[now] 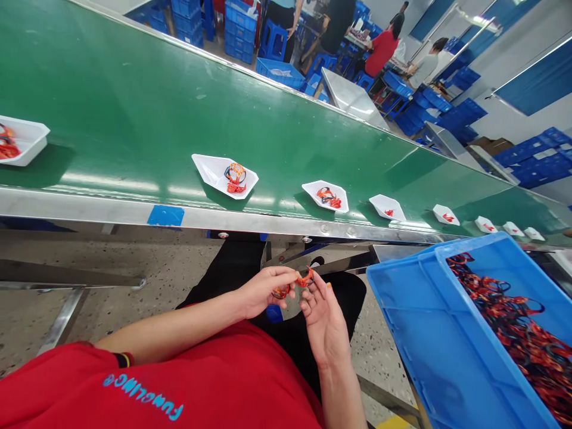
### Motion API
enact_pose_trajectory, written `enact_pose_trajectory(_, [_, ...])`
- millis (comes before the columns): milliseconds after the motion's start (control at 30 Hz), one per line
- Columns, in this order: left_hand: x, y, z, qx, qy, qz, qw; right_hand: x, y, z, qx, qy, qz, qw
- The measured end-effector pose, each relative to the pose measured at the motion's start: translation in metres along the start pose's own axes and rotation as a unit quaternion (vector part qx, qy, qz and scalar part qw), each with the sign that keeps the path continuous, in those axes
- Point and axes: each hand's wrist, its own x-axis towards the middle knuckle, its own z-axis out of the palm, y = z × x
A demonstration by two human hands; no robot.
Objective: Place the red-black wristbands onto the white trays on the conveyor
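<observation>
Closest in is your red T-shirt (147,393), its cyan lettering upside-down from here and reading roughly "FUNGLING". Your forearms angle in over your black trousers (308,339). Your left hand (263,292) is closed in a pinch on a small orange-and-black strap (295,285), held between your hands above your lap, and your right hand (324,319) is half open, its fingertips (307,305) against the strap. A narrow gap separates your right hand from the near rim of a blue plastic crate (393,310), heaped with tangled straps (513,339). Ahead, beyond open room over the speckled floor (58,298), runs the steel edge rail (250,219) of a green conveyor belt (179,101), carrying white paper trays (210,170) with strap bundles (235,179). Past the belt's far edge, co-workers (382,53) sit among stacked blue crates (540,158).
</observation>
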Motion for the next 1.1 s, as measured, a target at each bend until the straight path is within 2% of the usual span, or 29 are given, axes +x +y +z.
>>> enact_pose_trajectory(200, [0.007, 0.0, -0.009, -0.113, -0.027, -0.081, 0.99, -0.014, -0.012, 0.012, -0.03, 0.003, -0.055, 0.998])
enact_pose_trajectory(467, [0.01, -0.002, -0.013, -0.158, -0.045, -0.093, 0.982, -0.017, -0.008, 0.012, -0.067, 0.004, -0.075, 0.995])
enact_pose_trajectory(633, [0.012, -0.005, -0.016, -0.161, -0.046, -0.098, 0.981, -0.017, -0.004, 0.012, -0.153, 0.008, -0.123, 0.981])
enact_pose_trajectory(800, [0.013, -0.006, -0.016, -0.163, -0.046, -0.085, 0.982, -0.017, -0.002, 0.012, -0.292, -0.019, -0.167, 0.942])
enact_pose_trajectory(933, [0.014, -0.005, -0.015, -0.173, -0.028, -0.055, 0.983, -0.003, -0.018, 0.014, -0.345, -0.018, -0.207, 0.915])
enact_pose_trajectory(1000, [0.014, -0.004, -0.015, -0.175, -0.021, -0.051, 0.983, 0.015, -0.035, 0.015, -0.383, 0.002, -0.258, 0.887])
enact_pose_trajectory(1100, [0.013, -0.003, -0.014, -0.178, -0.02, -0.048, 0.983, 0.059, -0.066, 0.015, -0.452, 0.042, -0.348, 0.82])
